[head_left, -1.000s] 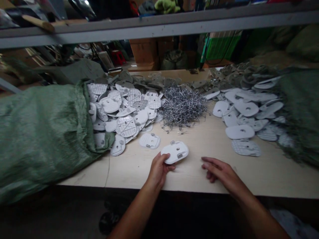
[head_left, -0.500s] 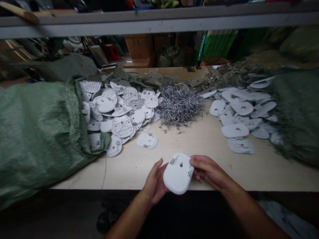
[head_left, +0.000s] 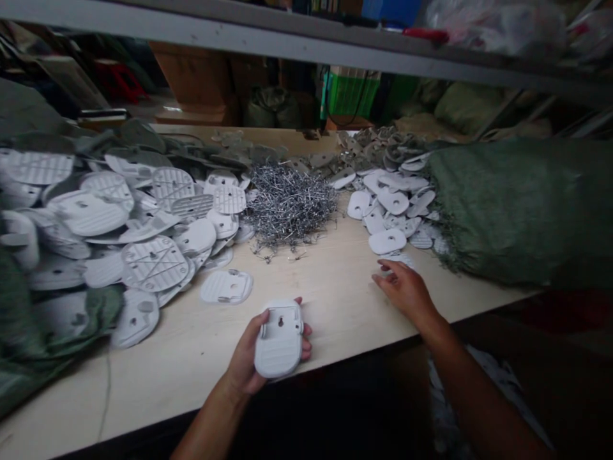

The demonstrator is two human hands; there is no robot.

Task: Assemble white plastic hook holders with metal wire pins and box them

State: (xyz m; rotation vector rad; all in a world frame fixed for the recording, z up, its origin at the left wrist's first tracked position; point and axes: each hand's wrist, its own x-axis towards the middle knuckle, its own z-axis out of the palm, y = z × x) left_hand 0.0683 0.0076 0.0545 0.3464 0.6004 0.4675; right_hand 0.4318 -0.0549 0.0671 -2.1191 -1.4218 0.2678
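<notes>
My left hand (head_left: 249, 354) is wrapped around a rounded white plastic plate (head_left: 278, 348), thumb on its left edge and fingertips showing along its right. The plate has a keyhole-shaped hole and raised clips near its top. My right hand (head_left: 405, 291) is over the table with thumb and fingers apart and nothing between them. Just beyond its fingers lies a ribbed white plate (head_left: 402, 259), partly hidden by the hand. Behind that is a pile of flat white pieces with round holes (head_left: 389, 241). A single clipped plate (head_left: 226, 286) lies left of centre.
A heap of metal wire springs (head_left: 290, 204) sits mid-table. Many white plates (head_left: 156, 263) are piled on the left, near a green sack (head_left: 19, 338). Another green sack (head_left: 517, 211) stands at the right. A metal shelf beam (head_left: 287, 41) crosses above.
My right hand has let go of the plate and moved right toward the right-hand pile. My left hand now holds the plate alone. The view has turned to the right.
</notes>
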